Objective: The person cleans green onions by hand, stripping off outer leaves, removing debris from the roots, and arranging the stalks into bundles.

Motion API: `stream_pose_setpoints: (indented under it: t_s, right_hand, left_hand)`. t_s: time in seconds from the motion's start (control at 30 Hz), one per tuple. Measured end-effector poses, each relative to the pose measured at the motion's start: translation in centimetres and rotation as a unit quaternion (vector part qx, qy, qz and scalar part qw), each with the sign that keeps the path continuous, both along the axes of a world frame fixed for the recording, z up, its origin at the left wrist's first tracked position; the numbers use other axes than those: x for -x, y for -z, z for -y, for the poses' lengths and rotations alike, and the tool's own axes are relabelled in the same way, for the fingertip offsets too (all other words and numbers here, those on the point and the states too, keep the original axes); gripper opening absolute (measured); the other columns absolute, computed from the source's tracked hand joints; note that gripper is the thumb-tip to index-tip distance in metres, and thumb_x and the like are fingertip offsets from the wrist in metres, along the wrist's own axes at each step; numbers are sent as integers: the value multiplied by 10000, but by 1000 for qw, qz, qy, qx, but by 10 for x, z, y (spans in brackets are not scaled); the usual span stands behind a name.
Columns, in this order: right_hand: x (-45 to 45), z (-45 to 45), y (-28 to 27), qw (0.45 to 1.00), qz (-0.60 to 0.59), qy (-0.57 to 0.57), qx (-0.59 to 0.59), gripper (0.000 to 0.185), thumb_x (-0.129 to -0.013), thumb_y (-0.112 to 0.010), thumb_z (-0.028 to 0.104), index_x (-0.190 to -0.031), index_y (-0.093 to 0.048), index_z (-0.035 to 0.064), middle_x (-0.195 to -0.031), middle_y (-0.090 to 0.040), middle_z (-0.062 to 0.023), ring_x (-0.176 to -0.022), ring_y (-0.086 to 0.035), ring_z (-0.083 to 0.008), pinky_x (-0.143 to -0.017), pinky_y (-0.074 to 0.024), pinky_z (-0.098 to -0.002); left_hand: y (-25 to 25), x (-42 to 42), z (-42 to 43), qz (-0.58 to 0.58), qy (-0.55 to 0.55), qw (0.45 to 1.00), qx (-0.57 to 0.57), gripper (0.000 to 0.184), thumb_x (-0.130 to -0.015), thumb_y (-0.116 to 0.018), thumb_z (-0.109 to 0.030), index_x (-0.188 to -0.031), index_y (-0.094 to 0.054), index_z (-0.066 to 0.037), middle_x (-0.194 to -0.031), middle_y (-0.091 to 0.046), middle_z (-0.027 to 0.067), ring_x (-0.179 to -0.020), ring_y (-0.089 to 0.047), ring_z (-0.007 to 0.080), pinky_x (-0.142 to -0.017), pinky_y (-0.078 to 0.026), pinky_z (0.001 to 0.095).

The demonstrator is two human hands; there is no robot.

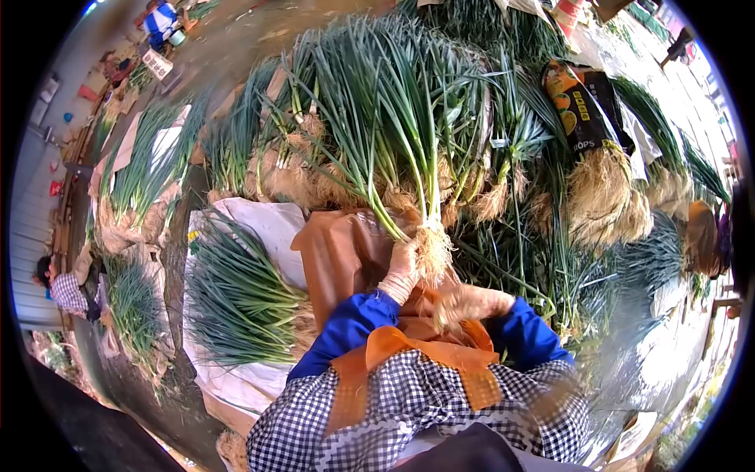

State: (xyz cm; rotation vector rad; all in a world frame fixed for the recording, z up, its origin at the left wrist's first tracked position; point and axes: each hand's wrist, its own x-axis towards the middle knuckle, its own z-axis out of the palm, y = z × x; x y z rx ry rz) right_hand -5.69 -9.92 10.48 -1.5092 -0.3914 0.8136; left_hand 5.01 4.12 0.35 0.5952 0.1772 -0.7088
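The person's left hand [401, 271] is gripping a long, green-leaved onion bunch with shaggy straw-coloured roots [429, 173] near its base, mid-frame; the blurred right hand [478, 303] is hovering just below the roots, and whether it is pinching anything cannot be told. A flat-laid green onion pile [244, 295] is lying at centre left, apparently done; rooted onion heaps [487, 197] are seemingly awaiting handling behind. A black, orange-printed plastic bag [578, 110], upper right, is showing "ROPS".
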Motion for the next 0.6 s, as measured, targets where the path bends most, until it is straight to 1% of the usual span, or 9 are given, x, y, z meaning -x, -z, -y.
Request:
stream_pose_setpoints:
  t_s: [0.03, 0.1, 0.17, 0.27, 0.3, 0.37, 0.5, 0.53, 0.6]
  right_hand:
    - [3, 10, -10, 995, -14, -98, 30, 278, -908, -532, 259, -1078, -636, 65, -975, -663, -52, -850, -609, -158, -785, -488, -283]
    - [-4, 45, 45, 868, 174, -21, 464, 330, -927, -482, 299, -1133, -614, 77, -995, -658, -85, -859, -613, -168, -790, -488, -290]
    - [-33, 54, 46, 864, -93, 453, 201, 472, -931, -435, 390, -1286, -475, 81, -1154, -577, -118, -908, -589, -181, -799, -482, -317]
    - [-92, 38, 56, 880, -61, 471, -3, 450, -914, -521, 334, -1222, -491, 7, -1173, -564, -107, -971, -559, -207, -882, -432, -299]
    - [-109, 27, 82, 881, 50, 467, 59, 413, -894, -537, 326, -1165, -540, 15, -1087, -612, -150, -947, -596, -248, -826, -461, -324]
    - [-129, 18, 100, 829, 175, 461, 264, 322, -890, -548, 273, -1095, -578, 26, -831, -647, -127, -743, -606, -177, -706, -477, -323]
    - [-115, -6, 75, 792, 190, 521, 254, 206, -870, -565, 190, -967, -588, 11, -694, -604, -101, -583, -557, -145, -545, -451, -283]
    - [-109, -4, 72, 798, 135, 547, 215, 218, -850, -568, 242, -908, -585, 33, -753, -616, -175, -698, -619, -298, -634, -485, -362]
    - [-99, 4, 87, 797, 12, 601, -56, 201, -864, -568, 216, -923, -594, 26, -745, -603, -55, -649, -550, -132, -593, -449, -260]
  left_hand:
    - [-4, -1, -2, -12, 5, 1000, 19, 171, -872, -527, -48, -1035, -575, -38, -907, -632, 113, -783, -631, 215, -692, -555, 350]
    - [1, -5, -8, -110, 32, 990, 78, 201, -865, -500, -44, -1056, -561, -34, -925, -625, 125, -785, -627, 237, -719, -551, 382]
    - [3, -9, -17, -128, 48, 989, 62, 287, -859, -475, -132, -1067, -536, 56, -992, -603, 174, -878, -602, 297, -809, -512, 448]
    - [-22, -11, -20, -115, 78, 987, 80, 242, -864, -559, -195, -984, -557, 14, -877, -600, 114, -751, -588, 222, -687, -522, 348]
    - [-28, -13, -20, -102, 106, 984, 101, 245, -858, -597, -221, -959, -561, 0, -830, -593, 84, -703, -575, 189, -642, -514, 308]
    - [-10, -19, -25, 68, 145, 978, -136, 238, -794, -697, -189, -931, -583, -31, -714, -562, -3, -644, -538, 125, -595, -480, 255]
    - [-18, -12, -17, 265, 31, 906, -330, 115, -763, -650, -90, -834, -597, -16, -653, -546, 5, -559, -527, 111, -505, -457, 243]
    - [-12, -18, -25, 133, 94, 976, -147, 132, -765, -616, -98, -856, -592, -6, -646, -542, 9, -568, -538, 125, -519, -469, 255]
    - [-28, -14, -29, -25, 116, 988, 99, 218, -761, -551, -140, -922, -573, 4, -660, -546, 28, -650, -581, 167, -612, -517, 293]
